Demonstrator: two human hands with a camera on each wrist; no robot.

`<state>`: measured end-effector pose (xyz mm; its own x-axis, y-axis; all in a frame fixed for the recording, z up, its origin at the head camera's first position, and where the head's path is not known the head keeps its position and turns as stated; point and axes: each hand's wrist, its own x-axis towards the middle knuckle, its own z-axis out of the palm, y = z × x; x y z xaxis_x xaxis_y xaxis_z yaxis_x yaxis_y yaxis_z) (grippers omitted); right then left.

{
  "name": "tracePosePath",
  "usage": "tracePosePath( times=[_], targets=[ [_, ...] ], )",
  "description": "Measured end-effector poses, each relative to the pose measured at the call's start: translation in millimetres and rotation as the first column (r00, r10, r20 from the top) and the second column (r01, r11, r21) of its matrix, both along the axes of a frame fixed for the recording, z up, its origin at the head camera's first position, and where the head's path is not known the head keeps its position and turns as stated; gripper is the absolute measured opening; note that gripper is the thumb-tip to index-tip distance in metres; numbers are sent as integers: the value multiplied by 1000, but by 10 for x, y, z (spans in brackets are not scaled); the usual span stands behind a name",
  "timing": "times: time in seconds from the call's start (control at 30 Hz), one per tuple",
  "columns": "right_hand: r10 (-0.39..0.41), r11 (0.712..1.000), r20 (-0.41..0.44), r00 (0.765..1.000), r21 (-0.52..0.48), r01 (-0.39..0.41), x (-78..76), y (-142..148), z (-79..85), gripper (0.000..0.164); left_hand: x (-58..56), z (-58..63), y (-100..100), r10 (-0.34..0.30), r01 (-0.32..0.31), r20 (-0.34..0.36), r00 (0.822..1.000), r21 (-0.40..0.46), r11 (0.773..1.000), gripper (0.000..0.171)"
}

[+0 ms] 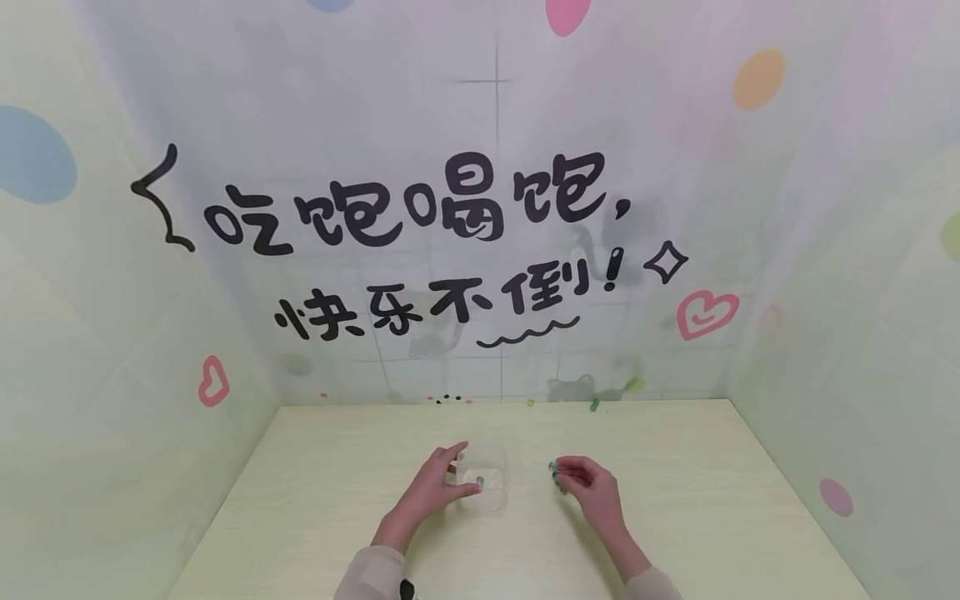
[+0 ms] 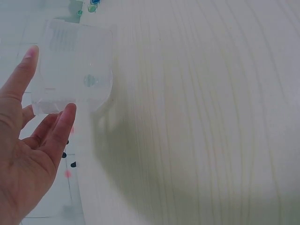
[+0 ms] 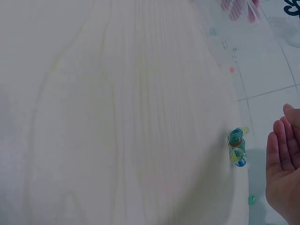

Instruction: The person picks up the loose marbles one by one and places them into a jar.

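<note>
A clear plastic box [image 1: 492,500] stands on the table, with one greenish glass marble [image 1: 480,481] inside. My left hand [image 1: 433,483] holds the box from its left side, thumb at the near part and fingers toward the far part. In the left wrist view the box [image 2: 77,56] lies between the thumb and the fingers. To the right, a small cluster of blue and green marbles [image 3: 237,147] sits on the tabletop. My right hand [image 1: 596,492] is beside this cluster, fingertips right at it in the head view, fingers loosely bent.
Farther back, near the wall, are several green marbles [image 1: 595,404] and a small yellowish one [image 1: 530,402]. The pale wooden table [image 1: 337,442] meets printed cloth walls [image 1: 480,108] at the back and both sides.
</note>
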<state>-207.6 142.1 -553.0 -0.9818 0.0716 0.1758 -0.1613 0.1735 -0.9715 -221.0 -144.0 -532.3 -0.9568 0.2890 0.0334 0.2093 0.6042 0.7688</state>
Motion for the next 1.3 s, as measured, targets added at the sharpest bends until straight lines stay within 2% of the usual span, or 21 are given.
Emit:
tracePosePath(
  times=[0.2,0.63,1.3],
  targets=[
    [-21,1000,3,1000,13,21,-2,92,-19,27,-2,4,1,-5,5,-6,1000,-9,1000,81],
    [-74,992,88,993,105,64,-11,201,-89,25,16,34,11,-2,1,-3,1000,-21,1000,80],
    [-78,984,114,990,168,58,-20,248,-271,24,3,32,14,10,-10,5,1000,-29,1000,81]
  ],
)
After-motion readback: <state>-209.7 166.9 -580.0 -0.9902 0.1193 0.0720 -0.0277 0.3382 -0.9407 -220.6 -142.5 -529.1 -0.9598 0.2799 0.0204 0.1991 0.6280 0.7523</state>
